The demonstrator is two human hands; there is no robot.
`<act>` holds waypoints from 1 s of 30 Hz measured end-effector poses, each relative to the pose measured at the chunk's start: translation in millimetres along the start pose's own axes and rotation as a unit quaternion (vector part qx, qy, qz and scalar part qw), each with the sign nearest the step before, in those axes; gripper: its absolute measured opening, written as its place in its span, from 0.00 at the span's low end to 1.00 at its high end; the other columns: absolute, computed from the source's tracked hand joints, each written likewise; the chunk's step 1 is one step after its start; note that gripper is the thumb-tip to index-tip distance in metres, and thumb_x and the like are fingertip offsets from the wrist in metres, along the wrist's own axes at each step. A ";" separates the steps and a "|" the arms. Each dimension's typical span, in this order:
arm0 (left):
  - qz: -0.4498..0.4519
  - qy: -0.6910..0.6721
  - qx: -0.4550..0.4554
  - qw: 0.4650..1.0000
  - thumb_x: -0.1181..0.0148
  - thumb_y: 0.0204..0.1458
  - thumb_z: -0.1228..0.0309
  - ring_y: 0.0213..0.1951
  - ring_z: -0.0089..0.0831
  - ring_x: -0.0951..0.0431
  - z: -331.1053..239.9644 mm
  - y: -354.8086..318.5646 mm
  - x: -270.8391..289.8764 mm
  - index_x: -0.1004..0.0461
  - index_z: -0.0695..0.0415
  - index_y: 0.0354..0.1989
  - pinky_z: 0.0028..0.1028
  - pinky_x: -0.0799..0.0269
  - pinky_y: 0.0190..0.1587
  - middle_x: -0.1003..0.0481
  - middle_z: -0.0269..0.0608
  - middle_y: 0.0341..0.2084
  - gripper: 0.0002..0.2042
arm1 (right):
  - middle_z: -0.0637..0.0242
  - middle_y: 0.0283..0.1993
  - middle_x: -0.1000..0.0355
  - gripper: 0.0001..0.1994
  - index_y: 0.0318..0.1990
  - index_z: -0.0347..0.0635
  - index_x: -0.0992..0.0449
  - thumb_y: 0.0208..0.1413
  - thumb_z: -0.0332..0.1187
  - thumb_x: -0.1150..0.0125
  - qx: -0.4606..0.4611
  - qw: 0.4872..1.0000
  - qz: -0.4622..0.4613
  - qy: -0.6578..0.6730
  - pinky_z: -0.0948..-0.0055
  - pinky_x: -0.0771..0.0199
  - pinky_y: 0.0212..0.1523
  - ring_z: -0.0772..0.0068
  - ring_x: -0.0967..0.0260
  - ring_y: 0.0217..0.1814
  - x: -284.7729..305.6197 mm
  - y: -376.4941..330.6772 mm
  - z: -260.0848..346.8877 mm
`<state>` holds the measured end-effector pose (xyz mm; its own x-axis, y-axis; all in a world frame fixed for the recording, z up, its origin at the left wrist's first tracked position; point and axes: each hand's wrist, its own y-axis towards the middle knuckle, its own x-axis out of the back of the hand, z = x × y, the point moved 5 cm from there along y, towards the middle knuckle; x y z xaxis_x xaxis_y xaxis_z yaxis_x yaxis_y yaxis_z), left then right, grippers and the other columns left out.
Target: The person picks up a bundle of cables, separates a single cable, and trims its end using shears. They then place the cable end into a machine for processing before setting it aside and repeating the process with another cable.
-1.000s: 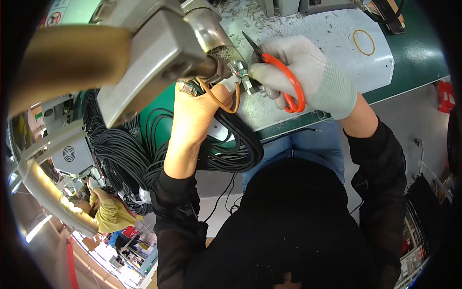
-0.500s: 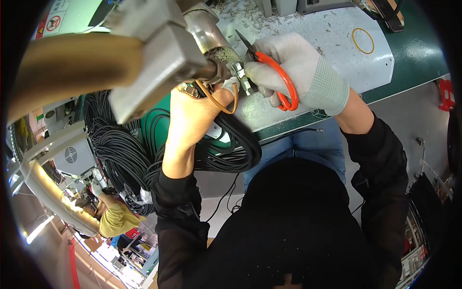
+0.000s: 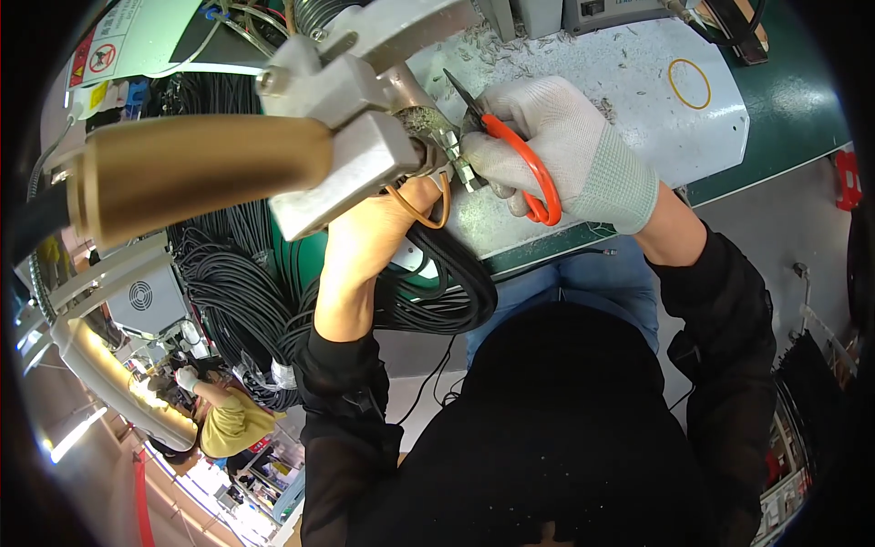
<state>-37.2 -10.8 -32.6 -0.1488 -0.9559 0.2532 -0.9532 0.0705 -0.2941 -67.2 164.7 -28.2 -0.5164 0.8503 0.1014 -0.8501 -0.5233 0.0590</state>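
Observation:
My right hand [image 3: 542, 150], in a white knit glove, grips scissors [image 3: 529, 150] with red handles, their dark blades pointing up and left. Its thumb and fingertips are at a small shiny metal piece [image 3: 465, 171] under the machine head. My bare left hand [image 3: 369, 232] reaches in beneath the metal machine arm [image 3: 355, 173], which hides its fingers and whatever they may hold. Beside that hand hangs a curved orange-brown loop [image 3: 444, 205]. The machine's copper-coloured cylinder [image 3: 219, 173] lies across the left of the view.
Small metal scraps [image 3: 492, 50] litter the pale work plate [image 3: 638, 150]; an orange rubber band [image 3: 688, 83] lies at its right. Bundled black cables [image 3: 237, 273] fill the left side. Further left, a co-worker in yellow [image 3: 237, 424] works at another station.
The machine arm and cylinder have shifted right and downward in view, now covering more of my left hand. My right hand keeps hold of the scissors, nearly in place.

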 end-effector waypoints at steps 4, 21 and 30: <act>-0.038 0.047 0.084 0.995 0.38 0.43 0.75 0.27 0.20 0.29 2.0 -0.7 1.4 0.26 0.62 0.34 0.22 0.32 0.30 0.26 0.32 0.25 0.09 | 0.67 0.14 0.34 0.14 0.24 0.32 0.29 0.52 0.35 0.44 -0.059 0.998 -0.001 0.033 0.80 0.35 0.16 0.82 0.36 0.14 0.1 -0.1 -5.8; 0.026 -0.425 0.099 0.899 0.40 0.48 0.81 0.20 0.20 0.35 26.9 -50.3 -34.3 0.29 0.64 0.35 0.21 0.40 0.23 0.31 0.33 0.21 0.07 | 0.69 0.15 0.34 0.11 0.27 0.34 0.30 0.53 0.34 0.45 -0.148 0.986 0.013 0.068 0.81 0.37 0.16 0.83 0.36 0.15 -6.2 -45.1 10.6; -0.023 -0.049 -0.088 0.995 0.41 0.50 0.81 0.24 0.17 0.30 -11.2 -95.4 -60.2 0.28 0.65 0.35 0.18 0.34 0.28 0.27 0.33 0.23 0.05 | 0.69 0.14 0.34 0.11 0.24 0.35 0.32 0.52 0.33 0.44 -0.113 0.990 -0.060 -0.056 0.81 0.38 0.15 0.83 0.38 0.13 -21.4 -97.6 22.4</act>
<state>59.8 43.2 -9.5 -0.0852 -0.9820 0.1684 -0.9911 0.0661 -0.1158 29.2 196.3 -13.9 -0.4071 0.8871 0.2175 -0.9123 -0.3833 -0.1444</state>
